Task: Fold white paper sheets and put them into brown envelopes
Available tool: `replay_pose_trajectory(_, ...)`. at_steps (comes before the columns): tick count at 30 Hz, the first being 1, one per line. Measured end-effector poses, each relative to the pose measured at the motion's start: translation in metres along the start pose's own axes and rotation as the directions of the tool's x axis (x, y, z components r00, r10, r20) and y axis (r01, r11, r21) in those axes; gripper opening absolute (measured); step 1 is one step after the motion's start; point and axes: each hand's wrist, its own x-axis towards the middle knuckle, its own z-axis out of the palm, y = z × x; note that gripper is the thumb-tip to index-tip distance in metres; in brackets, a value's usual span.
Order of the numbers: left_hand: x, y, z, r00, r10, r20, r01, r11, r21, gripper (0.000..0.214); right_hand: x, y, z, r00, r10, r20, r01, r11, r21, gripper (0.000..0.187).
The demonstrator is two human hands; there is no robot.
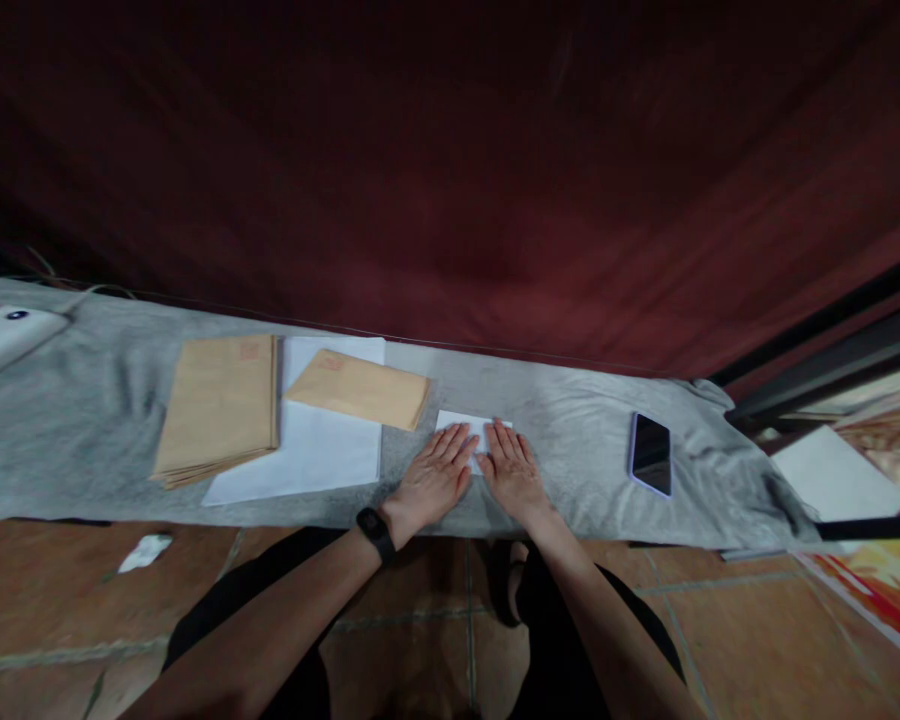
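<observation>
A small white piece of paper (461, 418), seemingly folded, lies on the grey cloth near the front edge. Both palms are down on it: my left hand (436, 470) covers its left part and my right hand (513, 470) its right part. The fingers of each hand are stretched out flat, pointing away from me, with the thumbs close together. Much of the paper is hidden under them. Just left of it, a brown envelope (364, 388) rests partly on a stack of white paper sheets (334, 450).
A pile of brown envelopes (221, 405) overlaps the white sheets at the left. A phone (651, 455) lies at the right on the grey cloth (570, 430). A white device (11, 340) with a cable sits far left. A dark red curtain-like surface (450, 200) rises behind.
</observation>
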Motion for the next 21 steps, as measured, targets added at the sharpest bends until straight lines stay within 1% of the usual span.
replay_pose_trajectory(4,-0.001,-0.002,-0.001,1.000,0.010,0.028,-0.010,1.000,-0.004,0.052,-0.001,0.004,-0.001,1.000,0.002,0.025,-0.001,1.000,-0.015,0.060)
replay_pose_trajectory(9,-0.002,-0.002,-0.002,1.000,0.014,0.028,-0.014,1.000,-0.001,0.053,-0.001,0.013,-0.003,0.998,0.021,0.065,-0.019,1.000,-0.024,0.060)
replay_pose_trajectory(12,-0.001,-0.002,-0.002,1.000,0.012,0.024,-0.013,1.000,0.002,0.054,-0.001,0.020,-0.007,0.992,0.057,0.112,-0.054,0.998,-0.028,0.060)
replay_pose_trajectory(17,-0.001,-0.002,-0.002,0.999,0.010,0.043,-0.011,1.000,0.016,0.053,0.000,0.034,-0.014,0.968,0.131,0.213,-0.129,0.991,-0.022,0.061)
replay_pose_trajectory(19,-0.001,-0.002,-0.002,0.999,0.006,0.050,-0.006,1.000,0.013,0.053,-0.001,0.039,-0.016,0.965,0.152,0.212,-0.154,0.988,-0.006,0.059)
replay_pose_trajectory(21,0.000,-0.002,-0.002,0.998,0.005,0.057,-0.005,1.000,0.006,0.053,0.000,0.043,-0.016,0.972,0.162,0.171,-0.169,0.985,0.025,0.058)
